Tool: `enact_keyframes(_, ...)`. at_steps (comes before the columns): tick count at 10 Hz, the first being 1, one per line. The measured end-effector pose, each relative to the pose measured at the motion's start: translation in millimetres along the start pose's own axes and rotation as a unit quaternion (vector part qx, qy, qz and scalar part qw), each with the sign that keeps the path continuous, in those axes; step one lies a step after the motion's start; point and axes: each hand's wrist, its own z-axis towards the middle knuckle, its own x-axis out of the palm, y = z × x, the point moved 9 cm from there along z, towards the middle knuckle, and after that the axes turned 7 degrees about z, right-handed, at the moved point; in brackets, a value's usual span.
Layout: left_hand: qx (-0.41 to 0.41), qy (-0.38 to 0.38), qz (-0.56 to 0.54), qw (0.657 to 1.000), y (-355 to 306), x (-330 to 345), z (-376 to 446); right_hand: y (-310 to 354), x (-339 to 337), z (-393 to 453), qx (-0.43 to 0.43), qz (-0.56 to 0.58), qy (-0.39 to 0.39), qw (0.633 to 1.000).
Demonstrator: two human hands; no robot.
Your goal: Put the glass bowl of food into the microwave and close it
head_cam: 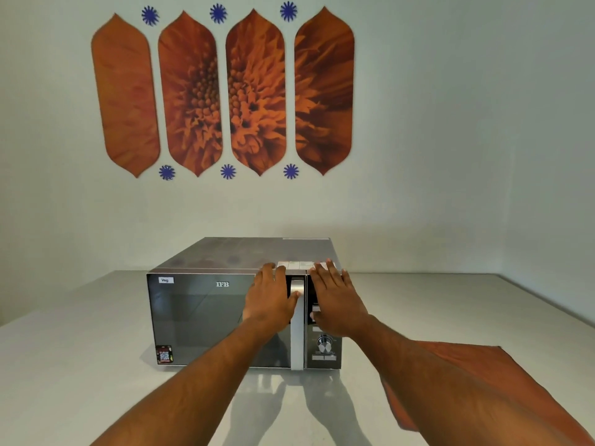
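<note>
A dark mirrored microwave (199,317) stands on the white counter with its door shut. My left hand (270,294) lies flat on the door's right part, thumb against the silver vertical handle (297,336). My right hand (335,300) rests flat on the control panel, fingers spread up to the top edge, above the round knob (324,344). No glass bowl is in view; the reflective door hides the inside.
An orange cloth (502,387) lies on the white counter (80,365) at the right, partly under my right forearm. The wall behind carries orange flower panels (222,94). The counter's edge runs along the far right.
</note>
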Motion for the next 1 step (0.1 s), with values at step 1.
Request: enact_keyframes(1, 0.033, 0.016, 0.060, 0.998, -5.0, -3.5, 1.1, 0.6, -12.9, -0.4, -0.001, -0.039, -0.025, 0.999)
